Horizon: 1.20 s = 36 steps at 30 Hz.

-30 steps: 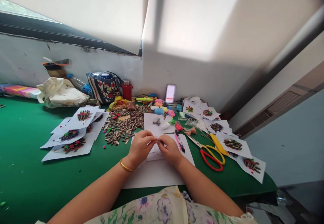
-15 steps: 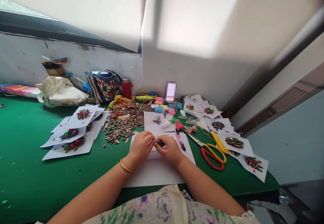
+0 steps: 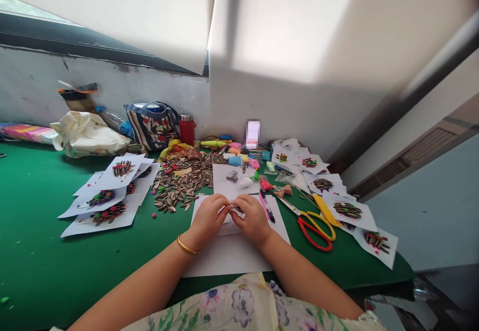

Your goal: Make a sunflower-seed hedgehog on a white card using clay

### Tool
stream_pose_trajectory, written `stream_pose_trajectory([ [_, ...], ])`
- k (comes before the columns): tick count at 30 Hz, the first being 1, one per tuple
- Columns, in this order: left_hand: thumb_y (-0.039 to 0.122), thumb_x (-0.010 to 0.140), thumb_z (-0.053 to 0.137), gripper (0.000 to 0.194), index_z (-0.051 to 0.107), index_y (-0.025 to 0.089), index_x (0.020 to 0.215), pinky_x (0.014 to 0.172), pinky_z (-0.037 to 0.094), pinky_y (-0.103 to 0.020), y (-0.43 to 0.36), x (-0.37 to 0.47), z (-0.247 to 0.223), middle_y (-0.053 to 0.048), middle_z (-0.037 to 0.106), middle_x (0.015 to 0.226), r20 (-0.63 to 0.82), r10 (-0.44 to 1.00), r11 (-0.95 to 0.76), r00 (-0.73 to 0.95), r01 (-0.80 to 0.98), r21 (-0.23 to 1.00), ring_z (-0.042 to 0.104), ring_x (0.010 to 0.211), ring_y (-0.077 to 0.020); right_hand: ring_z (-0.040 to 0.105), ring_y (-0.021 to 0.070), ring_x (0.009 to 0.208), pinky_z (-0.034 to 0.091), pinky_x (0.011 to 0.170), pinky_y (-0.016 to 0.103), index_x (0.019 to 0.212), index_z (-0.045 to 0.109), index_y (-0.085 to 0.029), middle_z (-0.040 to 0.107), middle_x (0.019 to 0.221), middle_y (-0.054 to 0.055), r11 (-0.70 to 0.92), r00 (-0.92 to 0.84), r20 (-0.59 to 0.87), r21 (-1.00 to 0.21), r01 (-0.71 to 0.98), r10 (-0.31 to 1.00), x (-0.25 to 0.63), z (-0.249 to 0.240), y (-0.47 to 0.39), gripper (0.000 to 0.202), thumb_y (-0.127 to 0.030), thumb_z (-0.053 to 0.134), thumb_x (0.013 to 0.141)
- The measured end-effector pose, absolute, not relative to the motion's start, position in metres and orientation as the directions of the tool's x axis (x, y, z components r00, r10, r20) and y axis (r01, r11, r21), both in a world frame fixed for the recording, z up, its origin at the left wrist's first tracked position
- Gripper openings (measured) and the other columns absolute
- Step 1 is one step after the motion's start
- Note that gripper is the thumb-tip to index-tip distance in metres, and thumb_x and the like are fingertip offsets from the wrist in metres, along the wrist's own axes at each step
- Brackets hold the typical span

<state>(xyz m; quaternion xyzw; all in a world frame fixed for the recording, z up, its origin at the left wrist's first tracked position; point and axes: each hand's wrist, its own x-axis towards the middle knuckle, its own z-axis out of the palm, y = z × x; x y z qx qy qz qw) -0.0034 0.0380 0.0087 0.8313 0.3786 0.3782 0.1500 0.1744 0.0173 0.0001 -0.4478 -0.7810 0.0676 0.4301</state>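
Fingertip work, near middle

Hands: left hand (image 3: 210, 216), bare, with smooth gold-coloured bangle (image 3: 188, 245) at the wrist; right hand (image 3: 252, 217), bare. Thumbs and fingers of both drawn in, tips meeting, apparently pinching one small greyish piece (image 3: 238, 210); mostly covered, material and exact form impossible to tell. Position: near middle, just above small white paper sheet (image 3: 227, 229), itself on large flat white paper sheet (image 3: 239, 262).

Handling, as judged: best worked with light, even pressure from the finger pads, turning a little between squeezes rather than tugging. Steady both wrists low over the paper; part the fingers slightly to check shape. Apt to slip or flatten if soft.

Surface: green, smooth tabletop (image 3: 123, 271). To the left, overlapping white paper sheets with dark seed figures (image 3: 129, 218); left of middle, loose heap of striped sunflower seeds (image 3: 187, 183). To the right, steel scissors with red and yellow handles (image 3: 315, 228). At the far edge, red metal-capped bottle (image 3: 186, 131) beside navy patterned cloth tote (image 3: 151, 127).

Room: scuffed pale wall (image 3: 33, 79) behind, with broad white hanging panels (image 3: 284, 21), sunlit on the far right.
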Motion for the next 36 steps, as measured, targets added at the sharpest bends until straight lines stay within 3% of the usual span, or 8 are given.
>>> stream_pose_trajectory([
  [9, 0.029, 0.092, 0.055, 0.02, 0.065, 0.021, 0.078, 0.081, 0.043, -0.039, 0.0388, -0.0055, 0.0111, -0.006, 0.069, 0.089, 0.555, 0.696, -0.699, 0.456, 0.608, 0.377, 0.059, 0.083, -0.0209, 0.056, 0.0183, 0.075, 0.039, 0.074, 0.032, 0.082, 0.066, -0.022, 0.062, 0.076, 0.003, 0.58, -0.265, 0.585, -0.454, 0.676, 0.767, 0.1719, -0.001, 0.0158, 0.008, -0.019, 0.06, 0.086],
  [20, 0.024, 0.091, 0.057, 0.009, 0.064, 0.021, 0.086, 0.088, 0.048, -0.036, 0.0401, -0.0048, 0.0078, -0.006, 0.067, 0.098, 0.548, 0.727, -0.686, 0.413, 0.472, 0.554, 0.06, 0.096, -0.02, 0.052, 0.0162, 0.07, 0.04, 0.065, 0.028, 0.075, 0.061, -0.022, 0.057, 0.072, 0.001, 0.536, -0.167, 0.553, -0.618, 0.574, 0.816, 0.1727, 0.0022, 0.017, 0.011, -0.012, 0.056, 0.079],
  [36, 0.029, 0.091, 0.06, 0.01, 0.065, 0.021, 0.09, 0.09, 0.048, -0.037, 0.0435, -0.0101, 0.0068, -0.006, 0.066, 0.098, 0.562, 0.762, -0.646, 0.323, 0.442, 0.622, 0.059, 0.099, -0.0205, 0.052, 0.0168, 0.071, 0.041, 0.066, 0.028, 0.077, 0.059, -0.022, 0.056, 0.073, 0.001, 0.516, -0.14, 0.536, -0.66, 0.546, 0.833, 0.1749, -0.0018, 0.0195, 0.006, -0.019, 0.058, 0.082],
])
